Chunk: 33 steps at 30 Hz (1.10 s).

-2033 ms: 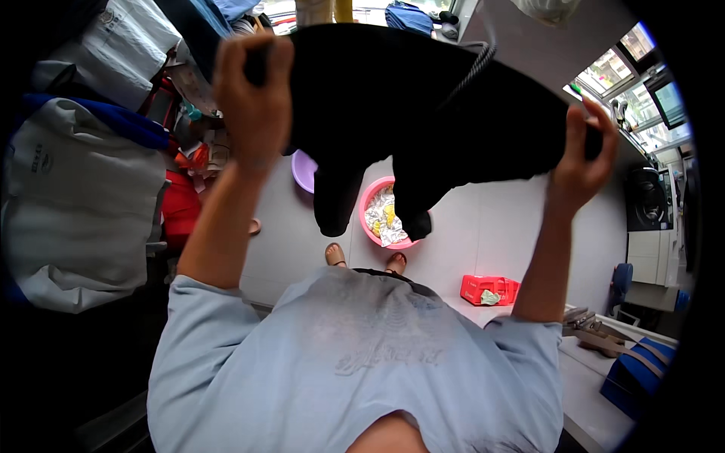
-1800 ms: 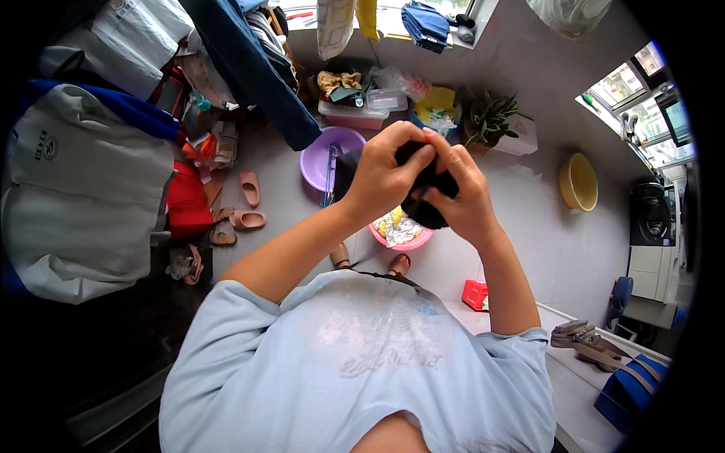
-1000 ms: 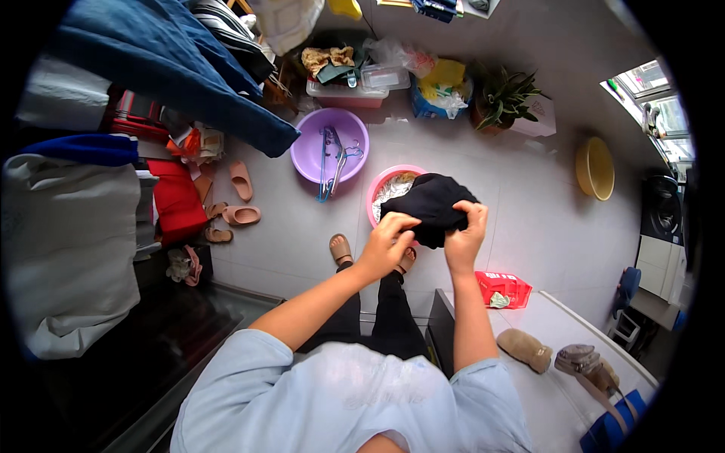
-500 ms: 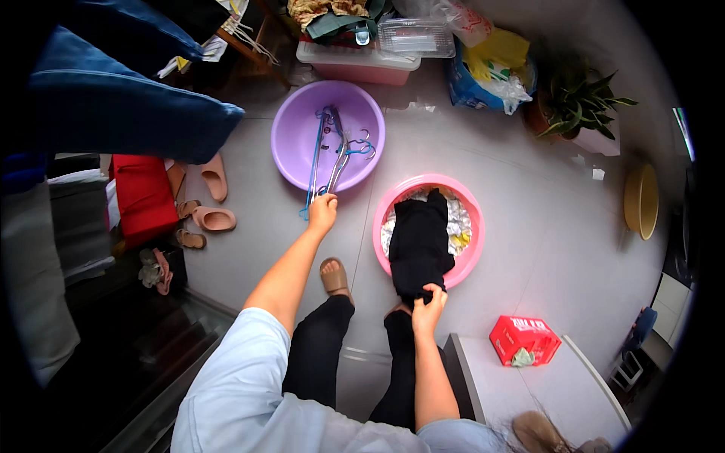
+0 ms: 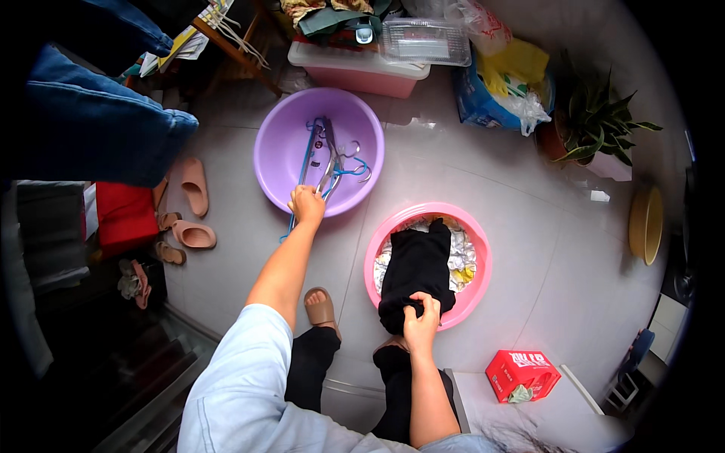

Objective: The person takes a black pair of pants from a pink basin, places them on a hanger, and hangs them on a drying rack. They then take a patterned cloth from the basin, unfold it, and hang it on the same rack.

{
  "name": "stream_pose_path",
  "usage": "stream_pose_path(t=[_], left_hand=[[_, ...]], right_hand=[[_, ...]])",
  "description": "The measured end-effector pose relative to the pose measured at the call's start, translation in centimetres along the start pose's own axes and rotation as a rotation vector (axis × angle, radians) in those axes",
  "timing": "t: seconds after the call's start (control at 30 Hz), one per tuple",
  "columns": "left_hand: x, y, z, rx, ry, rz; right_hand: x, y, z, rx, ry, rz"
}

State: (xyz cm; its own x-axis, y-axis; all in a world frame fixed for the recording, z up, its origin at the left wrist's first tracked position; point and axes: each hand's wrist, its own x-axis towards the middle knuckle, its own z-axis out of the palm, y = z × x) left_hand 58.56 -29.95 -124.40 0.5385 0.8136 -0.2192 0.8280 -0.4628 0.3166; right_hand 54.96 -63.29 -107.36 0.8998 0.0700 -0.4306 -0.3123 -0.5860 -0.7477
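Pinching cloth (image 5: 418,264) in my right hand (image 5: 423,321) and grasping hangers (image 5: 336,159) in my left hand (image 5: 306,208) — hooks (image 5: 365,165) close together — I should pull slowly to avoid tangling.

Wht txt (image 5: 531,359) on red box (image 5: 522,377)

Garment (image 5: 417,264), black: one, soft, bunched at its near end, lying over white-and-yellow cloth (image 5: 462,255) in a pink basin (image 5: 486,260). Hangers (image 5: 330,177), blue and silver: several, bundled, slanting across a purple basin (image 5: 281,151), one blue end projecting past its near rim.
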Motion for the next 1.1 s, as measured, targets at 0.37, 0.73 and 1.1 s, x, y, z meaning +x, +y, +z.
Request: stream_pose_path(t=[0.37,0.73,1.1], left_hand=[[-3.9,4.6,-18.0,-0.786,-0.112,-0.109],[-22.3,19.9,-44.5,-1.376,-0.51,-0.118],[-38.3,30.3,-62.5,-1.682,-0.903,0.047]], right_hand=[[-8.1,2.6,-5.6,0.333,0.003,0.141],[-12.6,-22.8,-22.9,0.25,0.216,-0.246],[-27.2,-41.0,-34.2,-0.197,0.047,-0.569]])
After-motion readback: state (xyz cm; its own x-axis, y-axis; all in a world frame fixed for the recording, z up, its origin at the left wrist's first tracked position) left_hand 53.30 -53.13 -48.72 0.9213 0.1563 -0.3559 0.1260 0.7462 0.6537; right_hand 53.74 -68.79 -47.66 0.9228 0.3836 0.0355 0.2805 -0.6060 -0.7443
